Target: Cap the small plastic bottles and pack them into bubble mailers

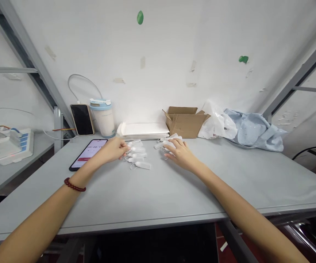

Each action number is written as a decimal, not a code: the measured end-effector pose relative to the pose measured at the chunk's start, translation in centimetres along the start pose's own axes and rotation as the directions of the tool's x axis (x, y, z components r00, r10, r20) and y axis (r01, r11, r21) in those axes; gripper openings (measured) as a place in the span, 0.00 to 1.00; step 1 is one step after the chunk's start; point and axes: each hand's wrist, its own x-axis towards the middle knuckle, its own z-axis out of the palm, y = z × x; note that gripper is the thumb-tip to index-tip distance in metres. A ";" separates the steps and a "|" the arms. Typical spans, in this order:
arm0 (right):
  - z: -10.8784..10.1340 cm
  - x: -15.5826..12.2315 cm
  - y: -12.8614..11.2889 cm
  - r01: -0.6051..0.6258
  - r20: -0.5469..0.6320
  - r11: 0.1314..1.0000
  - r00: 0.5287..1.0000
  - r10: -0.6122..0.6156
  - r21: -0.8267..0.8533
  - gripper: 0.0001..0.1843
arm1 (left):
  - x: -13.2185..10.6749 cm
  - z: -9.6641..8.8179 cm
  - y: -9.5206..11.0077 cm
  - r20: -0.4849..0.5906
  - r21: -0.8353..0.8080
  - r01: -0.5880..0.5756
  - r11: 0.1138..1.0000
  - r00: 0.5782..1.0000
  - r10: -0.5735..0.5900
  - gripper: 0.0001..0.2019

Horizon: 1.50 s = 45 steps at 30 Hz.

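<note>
Across the back, a white wall [160,47], dotted with tape scraps and two green patches. Below it, a grey table [158,193]. Toward the far right of the tabletop, a crumpled light-blue cloth [253,129]. Near the middle, against the wall, an open cardboard box [187,125], flaps raised, with a white plastic bag [215,122] between box and cloth. Just left of the box, a low white stack [147,129], paper or envelopes, hard to tell which. Farther left, a cup [104,118] with a light-blue lid.

In front of the box, a right hand [182,155], fingers loosely spread and curved over a pile of small clear bottles [159,145], partly covering it; cannot tell of any firm hold there. Opposite, a left hand [116,149], fingers curled, thumb and forefinger close together at the left ends of a loose row of similar bottles [138,149]; cannot tell about a pinch. Partly under the left forearm, a flat phone [84,155] with a timer lit; beside the cup, an upright phone [82,119], screen dark. Around the left wrist, a dark-red beaded bracelet [74,185].
</note>
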 end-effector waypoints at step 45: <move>-2.5 -0.3 -2.3 -0.015 -0.196 0.713 0.957 0.213 0.701 0.06 | -1.3 2.0 2.3 0.027 -0.332 -0.142 0.932 0.987 0.160 0.14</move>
